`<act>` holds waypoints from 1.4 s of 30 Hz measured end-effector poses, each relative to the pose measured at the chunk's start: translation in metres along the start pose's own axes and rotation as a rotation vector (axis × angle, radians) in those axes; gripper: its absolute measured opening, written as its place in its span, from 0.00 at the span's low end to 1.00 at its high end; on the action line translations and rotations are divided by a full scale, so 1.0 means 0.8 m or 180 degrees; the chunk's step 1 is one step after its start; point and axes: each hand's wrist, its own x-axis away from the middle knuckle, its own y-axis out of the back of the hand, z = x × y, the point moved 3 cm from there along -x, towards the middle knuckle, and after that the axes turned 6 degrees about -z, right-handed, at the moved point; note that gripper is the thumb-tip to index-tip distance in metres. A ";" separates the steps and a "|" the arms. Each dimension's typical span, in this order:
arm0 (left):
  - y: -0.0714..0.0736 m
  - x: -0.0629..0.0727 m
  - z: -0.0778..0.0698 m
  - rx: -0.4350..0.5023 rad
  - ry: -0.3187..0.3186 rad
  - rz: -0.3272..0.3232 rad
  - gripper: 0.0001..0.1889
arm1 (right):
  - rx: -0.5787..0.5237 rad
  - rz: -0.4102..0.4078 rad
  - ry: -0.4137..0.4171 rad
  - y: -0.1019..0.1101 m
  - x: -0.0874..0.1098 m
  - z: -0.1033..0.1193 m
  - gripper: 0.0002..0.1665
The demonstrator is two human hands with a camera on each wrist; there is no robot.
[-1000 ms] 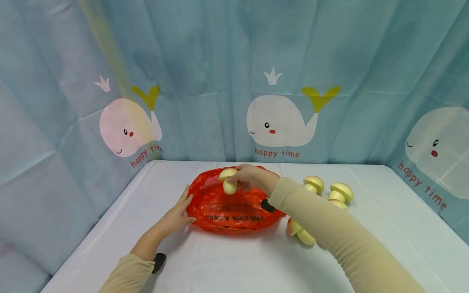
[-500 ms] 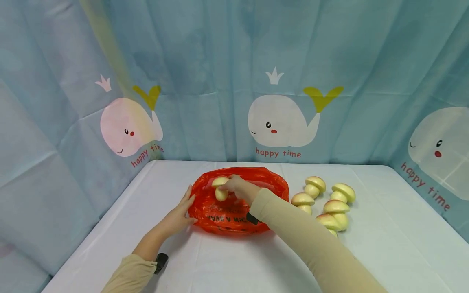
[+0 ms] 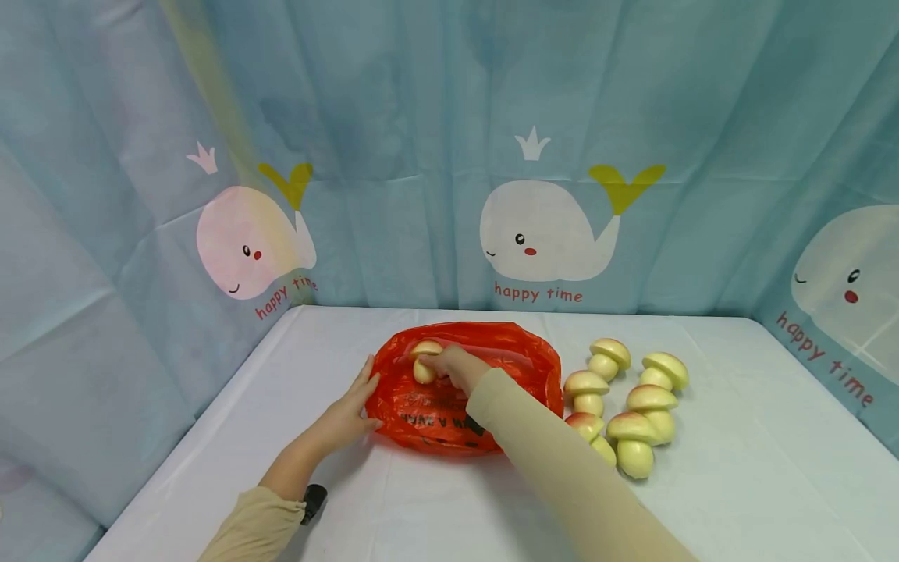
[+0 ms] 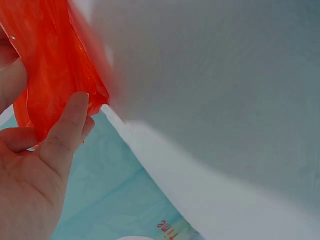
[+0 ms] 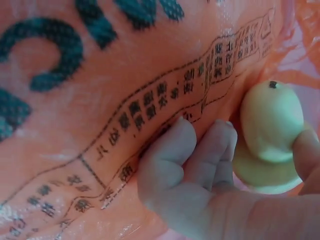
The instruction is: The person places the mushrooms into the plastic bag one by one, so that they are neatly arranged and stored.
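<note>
A red plastic bag (image 3: 449, 437) lies on the white table with its mouth spread wide. My left hand (image 3: 344, 417) holds its left rim; in the left wrist view the thumb and fingers of the left hand (image 4: 45, 165) are on the red film. My right hand (image 3: 456, 368) reaches into the bag's mouth and pinches a toy mushroom (image 3: 424, 368). In the right wrist view the mushroom (image 5: 272, 122) shows its pale stem with a dark spot at the end, against the printed bag wall (image 5: 150, 100). Beside the bag's right side are several more yellow-pink mushrooms (image 3: 586, 390).
The white table (image 3: 737, 437) extends in front of and right of the mushrooms. A blue curtain (image 3: 393, 156) printed with whales hangs around the back and sides. A small black strap piece (image 3: 314, 503) sits at the left wrist.
My right hand has moved left and down into the bag with the mushroom. The right arm has also swung leftward, uncovering more mushrooms on the table. My left hand stays at the bag's rim.
</note>
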 end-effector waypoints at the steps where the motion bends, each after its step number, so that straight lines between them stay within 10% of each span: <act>1: 0.000 0.001 0.000 0.0016 0.0009 0.0000 0.40 | 0.0037 0.0013 -0.0009 0.001 0.002 0.000 0.25; 11: -0.004 0.002 -0.004 -0.0098 0.0021 -0.0022 0.40 | -0.0260 -0.0051 -0.0489 0.001 0.013 0.003 0.47; 25: -0.003 0.002 -0.007 -0.0166 0.0101 -0.0062 0.40 | 0.0127 0.0070 0.0158 0.012 0.001 0.007 0.33; 42: -0.007 0.001 -0.008 -0.0118 0.0198 -0.0067 0.41 | 0.0398 0.0172 0.0405 0.138 0.047 0.026 0.37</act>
